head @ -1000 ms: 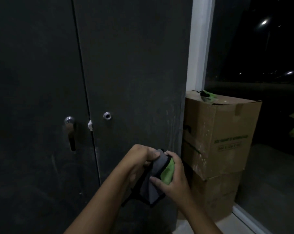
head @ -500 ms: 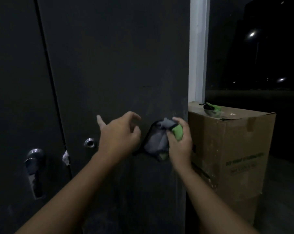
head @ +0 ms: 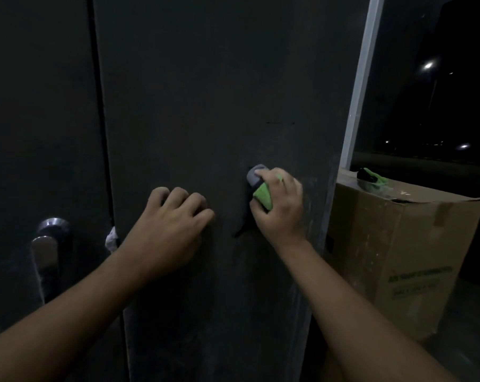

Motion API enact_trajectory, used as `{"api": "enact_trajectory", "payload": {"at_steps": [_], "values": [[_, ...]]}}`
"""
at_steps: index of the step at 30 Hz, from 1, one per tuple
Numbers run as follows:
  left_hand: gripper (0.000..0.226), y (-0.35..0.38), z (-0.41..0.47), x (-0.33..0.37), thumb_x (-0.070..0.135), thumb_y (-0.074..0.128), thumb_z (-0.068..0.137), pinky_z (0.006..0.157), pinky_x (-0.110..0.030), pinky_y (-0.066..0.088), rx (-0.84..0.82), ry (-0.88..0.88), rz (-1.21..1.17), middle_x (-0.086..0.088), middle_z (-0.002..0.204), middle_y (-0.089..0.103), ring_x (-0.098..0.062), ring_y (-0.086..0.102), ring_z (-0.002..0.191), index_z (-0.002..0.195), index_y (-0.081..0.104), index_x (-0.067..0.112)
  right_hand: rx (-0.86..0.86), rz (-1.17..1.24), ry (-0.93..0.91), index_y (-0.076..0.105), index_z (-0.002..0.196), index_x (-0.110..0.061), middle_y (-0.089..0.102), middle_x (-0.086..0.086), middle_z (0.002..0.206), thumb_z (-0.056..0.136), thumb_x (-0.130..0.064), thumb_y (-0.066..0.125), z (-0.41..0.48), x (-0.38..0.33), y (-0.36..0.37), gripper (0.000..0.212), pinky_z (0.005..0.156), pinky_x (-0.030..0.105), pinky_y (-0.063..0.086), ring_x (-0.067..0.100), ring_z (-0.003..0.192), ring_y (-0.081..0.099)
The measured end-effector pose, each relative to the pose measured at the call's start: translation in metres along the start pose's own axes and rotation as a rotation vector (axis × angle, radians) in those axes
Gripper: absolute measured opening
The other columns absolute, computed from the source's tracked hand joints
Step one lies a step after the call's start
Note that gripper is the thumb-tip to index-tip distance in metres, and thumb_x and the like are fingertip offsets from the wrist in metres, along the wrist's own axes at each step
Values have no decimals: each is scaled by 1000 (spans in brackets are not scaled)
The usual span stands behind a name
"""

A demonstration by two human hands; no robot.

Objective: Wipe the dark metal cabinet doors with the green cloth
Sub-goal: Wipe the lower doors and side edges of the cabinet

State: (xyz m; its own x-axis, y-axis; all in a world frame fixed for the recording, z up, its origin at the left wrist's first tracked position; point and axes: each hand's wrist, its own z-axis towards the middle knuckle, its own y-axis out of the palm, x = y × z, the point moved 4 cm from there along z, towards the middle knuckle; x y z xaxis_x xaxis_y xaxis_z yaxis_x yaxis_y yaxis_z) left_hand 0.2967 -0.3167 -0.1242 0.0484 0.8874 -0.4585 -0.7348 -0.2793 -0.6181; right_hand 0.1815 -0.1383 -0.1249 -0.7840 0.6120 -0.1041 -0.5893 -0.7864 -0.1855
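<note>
Two dark metal cabinet doors fill the view, the right door (head: 219, 92) and the left door (head: 37, 106), split by a vertical seam. My right hand (head: 281, 205) grips the bunched green and grey cloth (head: 262, 195) and presses it against the right door near its right edge. My left hand (head: 169, 227) rests on the same door to the left of the cloth, fingers curled with the knuckles on the metal, holding nothing.
A chrome lever handle (head: 47, 249) sits on the left door, with a scrap of white material (head: 111, 241) at the seam. A cardboard box (head: 398, 257) with a green and black object (head: 371, 177) on top stands right of the cabinet, below a white window frame (head: 361, 78).
Both hands rose from low in front of the cabinet. My left hand let go of the cloth and settled on the door; my right hand carried the cloth up and pressed it to the metal.
</note>
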Motion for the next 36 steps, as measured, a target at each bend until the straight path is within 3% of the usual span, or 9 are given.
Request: {"api": "enact_trajectory", "payload": {"at_steps": [7, 12, 14, 16, 20, 25, 27, 32, 36], "values": [[36, 1, -17, -10, 28, 81, 67, 88, -38, 47, 26, 83, -107, 6, 102, 65, -17, 60, 93, 101, 70, 31, -272, 36, -262, 58, 129, -22, 56, 6, 122, 75, -4, 73, -46, 8, -7, 58, 94, 36, 44, 31, 103, 56], [40, -2, -30, -22, 23, 81, 66, 92, -38, 51, -24, 128, -185, 8, 109, 64, -17, 60, 104, 101, 66, 37, 104, 215, 263, 66, 123, -15, 58, 6, 118, 82, 1, 67, 0, -6, -8, 43, 94, 22, 45, 23, 106, 57], [46, -1, -34, -24, 20, 84, 58, 88, -36, 52, -35, 153, -208, 7, 112, 64, -19, 61, 105, 99, 68, 35, 175, 223, 315, 66, 122, -15, 57, 5, 119, 81, 2, 67, 18, -27, -1, 44, 94, 27, 47, 22, 107, 57], [48, 0, -38, -27, 14, 84, 56, 86, -33, 53, -27, 161, -235, 4, 116, 63, -19, 55, 109, 98, 68, 31, 118, 194, 152, 67, 120, -16, 60, 5, 117, 78, 0, 67, 27, -52, 7, 46, 93, 38, 48, 22, 106, 56], [49, -2, -42, -36, 9, 86, 57, 80, -32, 56, 14, 120, -311, 2, 121, 61, -16, 43, 112, 99, 67, 28, -93, 164, -303, 73, 114, -13, 62, 8, 114, 83, -4, 73, -4, -79, 23, 32, 89, 41, 47, 25, 98, 53], [47, -17, -47, -39, 13, 84, 58, 80, -36, 55, 93, 140, -234, 6, 115, 66, -17, 50, 105, 98, 66, 30, -380, 71, -644, 69, 119, -18, 57, 8, 122, 90, -9, 63, -35, -58, 22, 31, 91, 38, 47, 31, 97, 51], [52, -25, -53, -47, 17, 84, 57, 81, -42, 47, 118, 58, -159, 8, 114, 68, -19, 48, 105, 103, 66, 32, -337, 89, -499, 71, 116, -16, 60, 10, 119, 86, -6, 64, -13, -52, 13, 33, 94, 33, 40, 33, 98, 56], [60, -41, -75, -77, 23, 86, 55, 79, -41, 35, 100, -207, -86, 6, 104, 67, -23, 46, 102, 109, 63, 33, 62, 186, 112, 68, 117, -22, 58, 4, 116, 78, -3, 62, 76, -62, -4, 44, 90, 35, 43, 26, 105, 54], [73, -38, -90, -88, 26, 92, 52, 70, -37, 34, 28, -348, -189, 6, 104, 61, -18, 34, 98, 116, 56, 31, 20, 168, -22, 68, 117, -20, 58, 3, 114, 73, -2, 63, 98, -114, 12, 48, 90, 25, 36, 23, 103, 53]]}}
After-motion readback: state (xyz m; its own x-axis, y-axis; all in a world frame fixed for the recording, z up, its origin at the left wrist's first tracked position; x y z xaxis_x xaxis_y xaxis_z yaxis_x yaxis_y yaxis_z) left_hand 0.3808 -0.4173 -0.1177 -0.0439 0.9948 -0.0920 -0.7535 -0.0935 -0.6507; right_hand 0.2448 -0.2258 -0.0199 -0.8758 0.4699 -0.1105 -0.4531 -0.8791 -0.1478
